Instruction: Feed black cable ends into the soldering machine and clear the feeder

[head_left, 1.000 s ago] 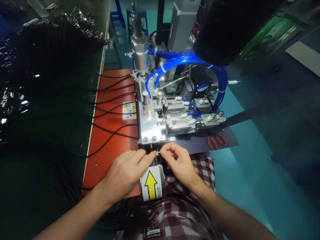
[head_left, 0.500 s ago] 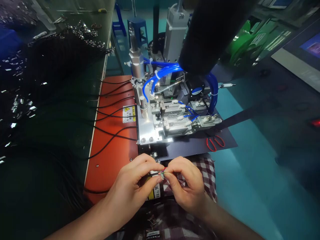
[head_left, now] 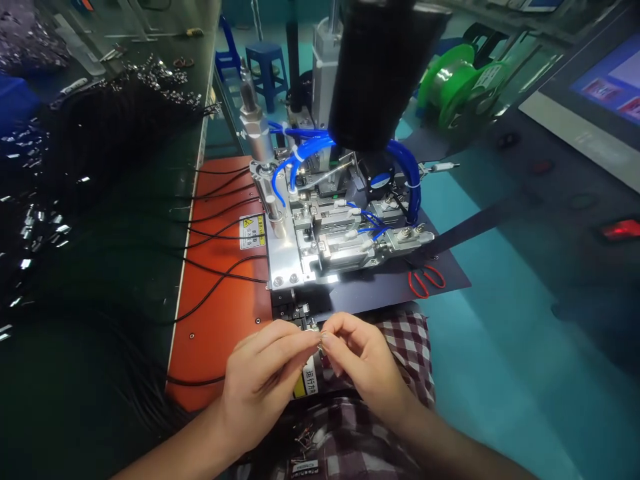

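Note:
My left hand [head_left: 263,380] is closed on a black cable [head_left: 197,383], which comes in from the left across the orange plate and runs under the palm. Thumb and forefinger of my right hand [head_left: 367,360] pinch at the cable's end, against the left fingertips. The fingers mostly cover the thin wires there. Just beyond the hands stands a metal machine [head_left: 345,253] with several cylinders and blue air tubes [head_left: 320,141]. Several black cables lie over the orange plate [head_left: 220,347] and end at the machine's left side.
Red-handled scissors [head_left: 427,281] lie on the dark base plate right of the machine. A green spool [head_left: 450,83] and a screen [head_left: 615,80] are at the upper right. A heap of black cables [head_left: 110,113] covers the left bench. Wire scraps [head_left: 305,437] lie below my hands.
The coloured wires seen between my fingertips are now mostly covered. My left fingers have straightened and both hands' fingertips have come together. The view has shifted slightly.

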`<state>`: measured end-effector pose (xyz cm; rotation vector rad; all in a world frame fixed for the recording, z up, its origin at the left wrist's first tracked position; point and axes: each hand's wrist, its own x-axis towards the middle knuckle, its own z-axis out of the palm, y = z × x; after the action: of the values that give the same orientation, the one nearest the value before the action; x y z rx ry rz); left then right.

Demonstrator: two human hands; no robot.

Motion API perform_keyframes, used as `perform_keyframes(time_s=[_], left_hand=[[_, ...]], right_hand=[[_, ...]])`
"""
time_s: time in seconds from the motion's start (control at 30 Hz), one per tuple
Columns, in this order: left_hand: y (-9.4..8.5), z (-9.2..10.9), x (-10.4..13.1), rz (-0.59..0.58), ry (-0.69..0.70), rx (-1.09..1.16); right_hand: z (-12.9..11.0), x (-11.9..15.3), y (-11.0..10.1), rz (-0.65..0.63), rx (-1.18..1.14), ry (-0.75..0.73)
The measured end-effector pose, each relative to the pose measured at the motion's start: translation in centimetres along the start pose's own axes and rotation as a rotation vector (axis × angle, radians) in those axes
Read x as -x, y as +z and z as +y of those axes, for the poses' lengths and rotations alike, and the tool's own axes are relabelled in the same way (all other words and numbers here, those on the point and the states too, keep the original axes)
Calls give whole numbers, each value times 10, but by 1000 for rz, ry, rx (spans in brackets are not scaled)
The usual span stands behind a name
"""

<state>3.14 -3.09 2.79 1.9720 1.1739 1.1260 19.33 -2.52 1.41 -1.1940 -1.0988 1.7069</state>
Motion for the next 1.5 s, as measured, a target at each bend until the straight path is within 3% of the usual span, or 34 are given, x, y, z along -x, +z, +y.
perform_keyframes(time_s=[0.13, 0.3, 0.47, 0.57, 0.67, 0.77, 0.87, 0.93, 1.07, 1.13, 1.27, 1.43, 1.5], left_hand=[[0, 1, -2, -2, -164, 45], [-1, 0, -3, -38, -95, 42], [-1, -3, 0, -95, -164, 10], [-1, -6, 5, -120, -101, -91], [-1, -9, 12, -118, 132, -331], [-2, -9, 14, -135, 221, -509], [-5, -3, 7, -227, -30, -348], [-8, 2, -1, -284, -283, -135], [-14, 4, -18, -368, -782, 306], [-14, 3, -21, -393, -965, 476], [-12, 1, -20, -363, -1048, 596], [-9, 6, -18, -247, -998, 543], [-8, 7, -18, -217, -967, 522]], right_hand=[[1, 1, 1, 91, 111, -88], [6, 2, 1, 119, 203, -171], [10, 4, 0, 182, 348, -362], [8, 2, 2, 127, 186, -167], [6, 0, 6, 29, -20, 65], [8, 1, 9, 142, 116, -46], [12, 3, 9, 252, 377, -327], [10, 4, 7, 227, 428, -377], [1, 2, 2, 50, 241, -78], [-4, 0, 0, 18, 201, -4], [-5, 1, -1, -4, 297, -57], [7, 5, -5, 172, 789, -708], [11, 6, -6, 180, 888, -836]])
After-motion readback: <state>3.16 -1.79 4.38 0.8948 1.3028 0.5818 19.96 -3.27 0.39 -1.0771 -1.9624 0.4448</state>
